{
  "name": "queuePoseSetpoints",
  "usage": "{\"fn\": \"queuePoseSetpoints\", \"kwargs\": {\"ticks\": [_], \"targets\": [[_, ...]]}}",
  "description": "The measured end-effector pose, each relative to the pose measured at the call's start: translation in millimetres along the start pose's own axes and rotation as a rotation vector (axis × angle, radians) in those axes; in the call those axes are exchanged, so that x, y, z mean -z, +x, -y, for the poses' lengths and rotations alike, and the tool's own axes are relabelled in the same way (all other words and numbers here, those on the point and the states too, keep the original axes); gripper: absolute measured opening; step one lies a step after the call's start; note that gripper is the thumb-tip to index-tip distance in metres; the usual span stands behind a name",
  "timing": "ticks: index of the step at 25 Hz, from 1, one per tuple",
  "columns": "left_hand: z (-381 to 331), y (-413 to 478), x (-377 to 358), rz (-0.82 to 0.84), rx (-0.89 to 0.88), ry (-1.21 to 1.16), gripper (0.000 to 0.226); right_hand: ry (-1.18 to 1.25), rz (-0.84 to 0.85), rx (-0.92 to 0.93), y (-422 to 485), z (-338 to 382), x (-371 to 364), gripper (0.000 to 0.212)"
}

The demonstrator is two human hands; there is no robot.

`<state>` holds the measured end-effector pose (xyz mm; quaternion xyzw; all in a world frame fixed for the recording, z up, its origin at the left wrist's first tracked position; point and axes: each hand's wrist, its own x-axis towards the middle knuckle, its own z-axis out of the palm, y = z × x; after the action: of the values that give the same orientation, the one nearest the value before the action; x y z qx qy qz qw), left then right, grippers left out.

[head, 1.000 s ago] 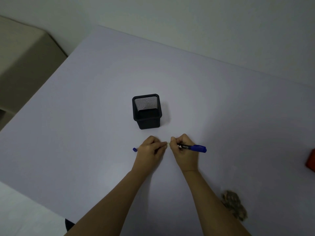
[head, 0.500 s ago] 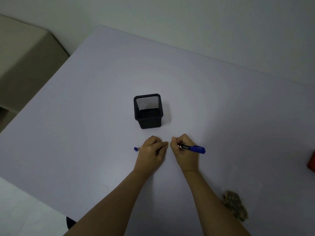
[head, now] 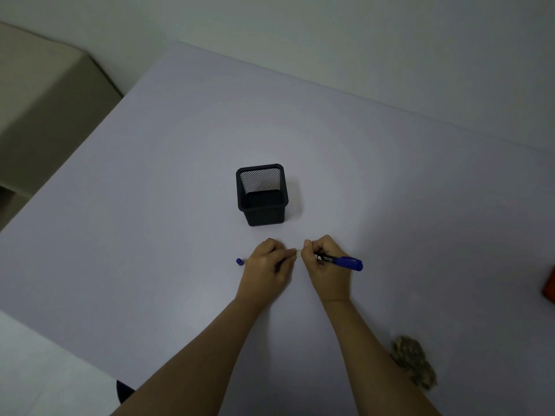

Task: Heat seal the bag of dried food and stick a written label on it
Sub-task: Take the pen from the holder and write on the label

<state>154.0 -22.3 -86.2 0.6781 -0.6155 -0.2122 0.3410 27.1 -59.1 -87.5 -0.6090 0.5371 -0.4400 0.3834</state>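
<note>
My right hand (head: 326,265) grips a blue marker (head: 345,262) that points right across the lilac table (head: 150,205). My left hand (head: 267,265) meets it fingertip to fingertip. Both pinch a small pale label (head: 298,253) between them, mostly hidden by the fingers. A blue marker cap (head: 239,261) lies just left of my left hand. The bag of dried food (head: 414,366) lies at the lower right beside my right forearm, brown and crumpled.
A black mesh pen holder (head: 262,193) stands just beyond my hands. A red object (head: 549,288) is cut off by the right edge. A beige cabinet (head: 39,100) stands past the table's left edge.
Both hands stay almost still, pinched together on the label. The blue cap now shows a little apart from my left hand.
</note>
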Motion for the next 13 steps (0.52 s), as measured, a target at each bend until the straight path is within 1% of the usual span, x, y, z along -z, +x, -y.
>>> {"fn": "queuePoseSetpoints", "kwargs": {"ticks": [9,13], "targets": [[0.3,0.2,-1.3,-0.006,0.005,0.001,0.015,-0.021,-0.03,0.002,0.1,-0.1,1.2,0.033],[-0.7,0.8,-0.8,-0.01,0.004,-0.004,0.019,-0.035,-0.03,0.008,1.1,-1.0,0.7,0.034]]}}
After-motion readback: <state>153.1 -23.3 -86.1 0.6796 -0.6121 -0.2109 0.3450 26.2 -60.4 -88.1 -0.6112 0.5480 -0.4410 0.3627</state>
